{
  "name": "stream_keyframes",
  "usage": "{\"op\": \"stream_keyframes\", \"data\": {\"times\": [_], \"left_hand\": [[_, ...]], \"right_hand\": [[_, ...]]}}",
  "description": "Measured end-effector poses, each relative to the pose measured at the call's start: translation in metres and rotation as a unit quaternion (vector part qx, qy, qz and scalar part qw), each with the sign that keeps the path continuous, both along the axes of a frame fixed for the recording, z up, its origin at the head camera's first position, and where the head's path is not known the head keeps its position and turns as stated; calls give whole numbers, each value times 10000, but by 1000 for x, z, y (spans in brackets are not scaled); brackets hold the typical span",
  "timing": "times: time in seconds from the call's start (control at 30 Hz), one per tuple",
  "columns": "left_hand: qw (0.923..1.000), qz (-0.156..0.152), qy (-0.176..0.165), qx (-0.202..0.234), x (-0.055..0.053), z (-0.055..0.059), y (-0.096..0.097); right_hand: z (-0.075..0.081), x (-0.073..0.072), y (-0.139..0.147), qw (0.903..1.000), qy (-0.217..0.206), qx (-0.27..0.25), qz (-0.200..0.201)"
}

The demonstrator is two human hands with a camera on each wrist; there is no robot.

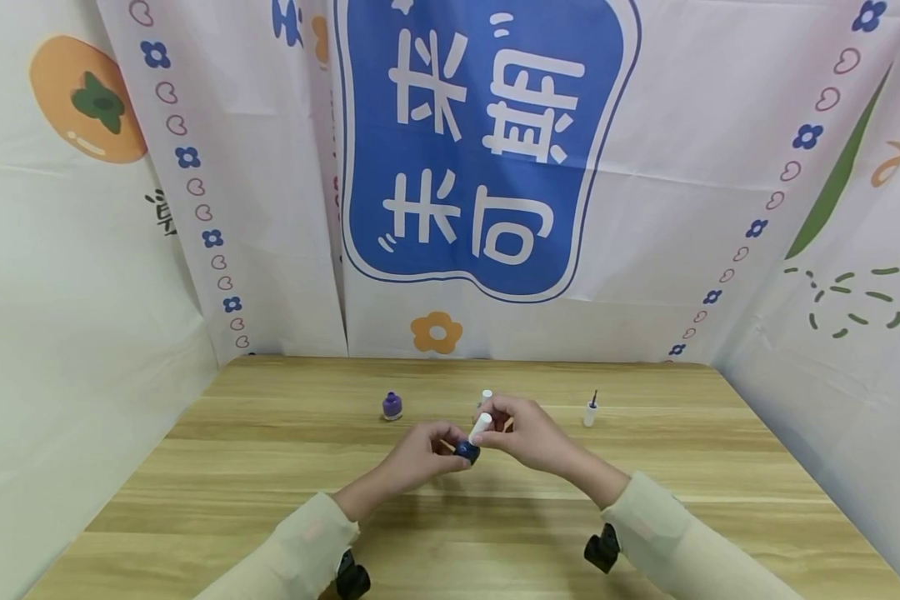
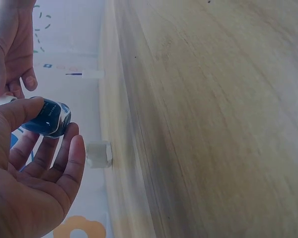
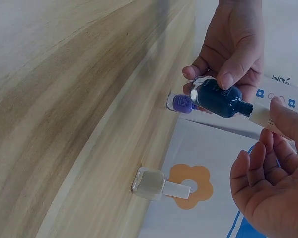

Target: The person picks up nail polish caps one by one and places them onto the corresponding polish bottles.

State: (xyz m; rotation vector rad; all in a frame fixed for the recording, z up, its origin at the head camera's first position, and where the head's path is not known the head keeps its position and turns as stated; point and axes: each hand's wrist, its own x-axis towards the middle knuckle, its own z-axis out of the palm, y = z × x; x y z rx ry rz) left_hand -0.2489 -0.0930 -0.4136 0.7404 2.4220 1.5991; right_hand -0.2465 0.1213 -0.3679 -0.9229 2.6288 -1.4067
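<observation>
My left hand grips a small dark blue nail polish bottle between thumb and fingers, above the table. The bottle tilts, and its neck points toward my right hand. Thumb and fingers of that hand pinch the white cap. In the right wrist view the cap sits at the end of the neck, where dark threads show below its rim. The other fingers of the right hand are loosely bent beneath. In the left wrist view the glass base of the bottle faces the table.
Behind the hands stands a pale nail polish bottle with a white cap, mostly hidden in the head view. An uncapped purple bottle stands left. A white cap stands right, brush upward. The wooden table meets printed cloth walls.
</observation>
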Motion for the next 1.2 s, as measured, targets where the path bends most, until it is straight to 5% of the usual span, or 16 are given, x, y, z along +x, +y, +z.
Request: {"op": "stream_keyframes", "data": {"times": [0.57, 1.2], "left_hand": [[9998, -14, -60, 177, 2, -2, 1], [9996, 76, -62, 258, 3, -5, 2]], "right_hand": [[-9, -2, -3, 9999, 61, -61, -68], [-22, 1, -14, 9959, -266, -435, -741]]}}
